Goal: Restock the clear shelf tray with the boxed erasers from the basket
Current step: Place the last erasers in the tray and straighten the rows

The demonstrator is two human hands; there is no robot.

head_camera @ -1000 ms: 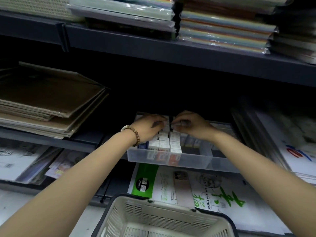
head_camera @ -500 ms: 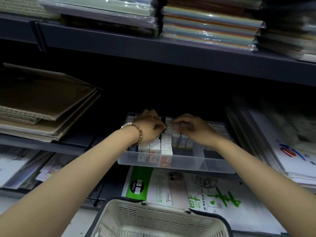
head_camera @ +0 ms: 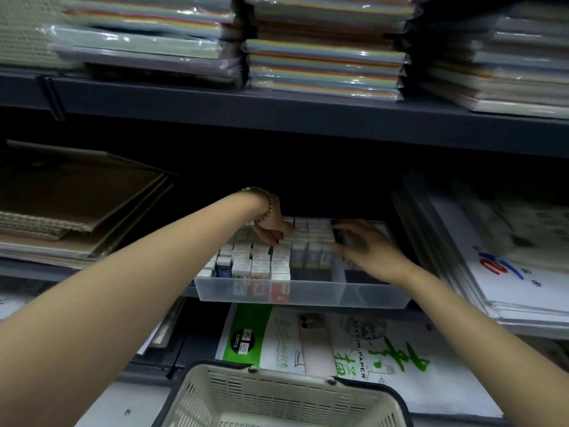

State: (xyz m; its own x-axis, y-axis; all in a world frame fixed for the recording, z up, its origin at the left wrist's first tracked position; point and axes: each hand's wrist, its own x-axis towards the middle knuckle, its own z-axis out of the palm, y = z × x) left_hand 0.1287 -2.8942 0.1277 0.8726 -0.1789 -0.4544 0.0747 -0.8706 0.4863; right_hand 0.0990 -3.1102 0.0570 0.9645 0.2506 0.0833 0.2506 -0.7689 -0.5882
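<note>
Erasers [head_camera: 261, 260] in small boxes are standing upright in tight rows, filling the left compartment of the clear tray [head_camera: 354, 292]. The tray is sitting on the middle shelf, its front wall sticking out past the shelf edge. A divider [head_camera: 338, 272] is splitting it into a wide left part and a narrower right part.

Left hand [head_camera: 271, 224] is reaching in over the back-left rows, with a bead bracelet [head_camera: 264, 200] on the wrist. Its fingers are curling down onto the box tops. Cannot tell whether they are pinching a box or just pressing, since the fingertips are hiding behind the hand.

Right hand [head_camera: 363, 245] is lying over the rows just beside the divider, palm down. Its fingers are spreading fairly straight toward the left and touching the box tops, gripping nothing. The hand is motion-blurred. The two hands are working near each other but apart, with several box rows between them.

Basket [head_camera: 261, 392] is sitting at the bottom centre, below the tray. Only its rim and slotted far wall are showing, and its contents are out of view.

Sketch paper pack [head_camera: 338, 343] with a green print is lying flat on the shelf under the tray. Cardboard sheets [head_camera: 77, 192] are lying stacked to the left on the tray's level. Wrapped coloured paper stacks [head_camera: 323, 66] are lying on the upper shelf [head_camera: 277, 112]. More flat wrapped packs [head_camera: 508, 263] are leaning at the right.
</note>
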